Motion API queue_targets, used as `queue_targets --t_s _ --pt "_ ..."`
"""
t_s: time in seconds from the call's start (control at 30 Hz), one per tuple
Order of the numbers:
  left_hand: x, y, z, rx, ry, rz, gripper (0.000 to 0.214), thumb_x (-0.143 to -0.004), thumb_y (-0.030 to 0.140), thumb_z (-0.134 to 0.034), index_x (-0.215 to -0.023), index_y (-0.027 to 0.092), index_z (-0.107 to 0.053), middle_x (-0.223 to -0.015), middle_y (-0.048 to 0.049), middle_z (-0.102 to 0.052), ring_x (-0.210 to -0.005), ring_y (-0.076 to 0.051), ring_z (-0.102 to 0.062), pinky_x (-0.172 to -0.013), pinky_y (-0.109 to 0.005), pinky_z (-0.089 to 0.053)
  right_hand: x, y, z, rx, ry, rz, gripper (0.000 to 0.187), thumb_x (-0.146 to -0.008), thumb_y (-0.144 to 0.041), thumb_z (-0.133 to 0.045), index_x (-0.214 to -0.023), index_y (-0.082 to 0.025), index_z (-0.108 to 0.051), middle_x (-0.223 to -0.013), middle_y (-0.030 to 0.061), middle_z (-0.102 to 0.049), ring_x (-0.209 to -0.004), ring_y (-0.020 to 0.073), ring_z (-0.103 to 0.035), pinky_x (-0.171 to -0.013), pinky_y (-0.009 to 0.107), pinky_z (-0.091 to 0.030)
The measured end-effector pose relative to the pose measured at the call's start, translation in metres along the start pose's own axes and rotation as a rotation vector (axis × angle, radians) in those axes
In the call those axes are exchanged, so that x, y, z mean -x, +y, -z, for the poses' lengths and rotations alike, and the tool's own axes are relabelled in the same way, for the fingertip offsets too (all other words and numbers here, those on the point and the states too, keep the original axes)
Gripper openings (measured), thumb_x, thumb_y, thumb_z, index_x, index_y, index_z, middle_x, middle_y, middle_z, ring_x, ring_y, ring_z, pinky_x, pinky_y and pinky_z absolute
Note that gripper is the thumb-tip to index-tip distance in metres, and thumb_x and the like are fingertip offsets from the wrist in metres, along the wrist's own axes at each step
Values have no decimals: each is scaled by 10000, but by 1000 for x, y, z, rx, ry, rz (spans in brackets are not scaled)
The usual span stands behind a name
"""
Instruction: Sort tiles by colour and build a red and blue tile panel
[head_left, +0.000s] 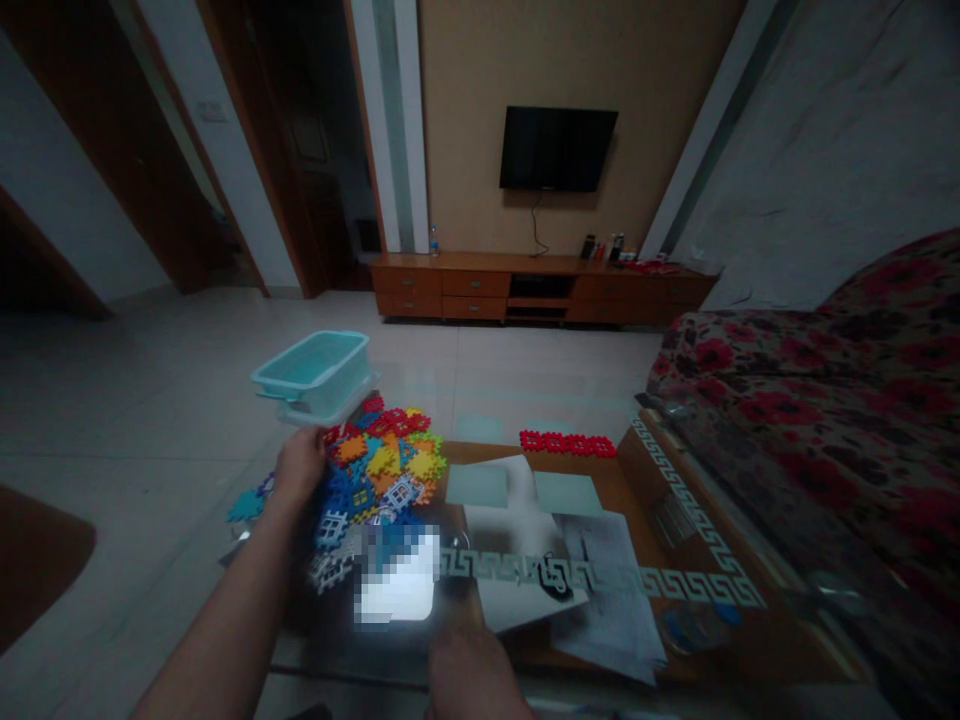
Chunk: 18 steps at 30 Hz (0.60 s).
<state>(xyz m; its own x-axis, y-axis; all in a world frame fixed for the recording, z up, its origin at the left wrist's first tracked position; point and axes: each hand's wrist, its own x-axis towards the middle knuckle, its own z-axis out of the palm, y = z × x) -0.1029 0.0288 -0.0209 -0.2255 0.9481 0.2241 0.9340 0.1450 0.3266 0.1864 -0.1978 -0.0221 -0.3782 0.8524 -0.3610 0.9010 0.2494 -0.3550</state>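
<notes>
A heap of plastic interlocking puzzle blocks [386, 460] in red, yellow, orange, blue, white and grey lies on the left part of the glass-topped table. At the heap's left edge, my left hand [301, 465] is closed with its fingers curled beside some red blocks; what it grips is hidden. My right hand [474, 665] is low in the middle, blurred and dim, its fingers not distinguishable. Just above it is a bright pixelated patch [397, 590] at the heap's near edge. Along the table's far side runs a joined row of red blocks [568, 443].
A turquoise plastic bin [322, 370] stands beyond the heap. Paper sheets [607, 600] and a plastic bottle [697, 628] are visible at the table's right part. A flowered sofa [810, 400] borders the right side. Farther off are a TV cabinet [476, 290] and a wall-mounted television [557, 150].
</notes>
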Motion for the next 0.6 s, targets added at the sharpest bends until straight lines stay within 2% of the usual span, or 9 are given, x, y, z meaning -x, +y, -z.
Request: queue_targets --t_s 0.1,0.2,0.27,0.33,0.43,0.53,0.6 --pt "5 2 13 43 68 18 374 -918 263 -385 -1028 132 -717 -1082 -189 -719 -1000 -305 -658 -866 -364 -461 5 -4 13 -8 -20 0 286 -714 -109 -651 -974 -171 -754 -899 150 -755 -902 300 -719 -805 377 -555" --pt "12 11 28 118 130 39 377 -926 295 -386 -1030 147 -716 -1068 -164 -722 -1014 -292 -655 -912 -365 -453 17 -9 30 7 -114 -15 363 -708 -83 -666 -1062 -129 -735 -1028 194 -737 -1021 348 -692 -870 440 -547" --pt "19 21 37 191 162 61 375 -926 304 -394 -1039 148 -716 -1078 -155 -722 -1046 -294 -649 -948 -375 -442 25 -10 39 9 -126 -22 369 -733 -77 -658 -1096 -105 -721 -1087 215 -717 -1060 359 -678 -899 461 -538" --pt "27 37 43 283 174 91 385 -931 323 -403 -1058 134 -714 -1089 -160 -722 -1076 -311 -641 -971 -400 -436 32 -10 47 -14 -84 2 314 -771 -96 -636 -1074 -98 -718 -1088 216 -709 -1037 357 -682 -884 461 -541" --pt "45 69 47 468 117 119 375 -919 366 -472 -1052 123 -724 -1049 -146 -740 -1057 -322 -654 -941 -413 -472 35 -4 59 -119 100 79 230 -801 -149 -620 -1017 -122 -694 -1056 174 -699 -998 334 -673 -863 451 -535" --pt "72 105 45 711 2 135 337 -916 364 -513 -1013 120 -724 -934 -92 -763 -918 -251 -704 -826 -343 -547 29 5 70 -346 410 110 199 -814 -158 -599 -1010 -149 -636 -1052 117 -658 -1022 271 -633 -917 403 -502" --pt "93 128 45 860 -72 158 316 -933 348 -509 -971 114 -718 -879 -89 -761 -824 -208 -718 -768 -318 -574 22 13 76 -529 592 84 230 -833 -168 -573 -1061 -154 -596 -1099 109 -620 -1033 238 -617 -939 374 -490"
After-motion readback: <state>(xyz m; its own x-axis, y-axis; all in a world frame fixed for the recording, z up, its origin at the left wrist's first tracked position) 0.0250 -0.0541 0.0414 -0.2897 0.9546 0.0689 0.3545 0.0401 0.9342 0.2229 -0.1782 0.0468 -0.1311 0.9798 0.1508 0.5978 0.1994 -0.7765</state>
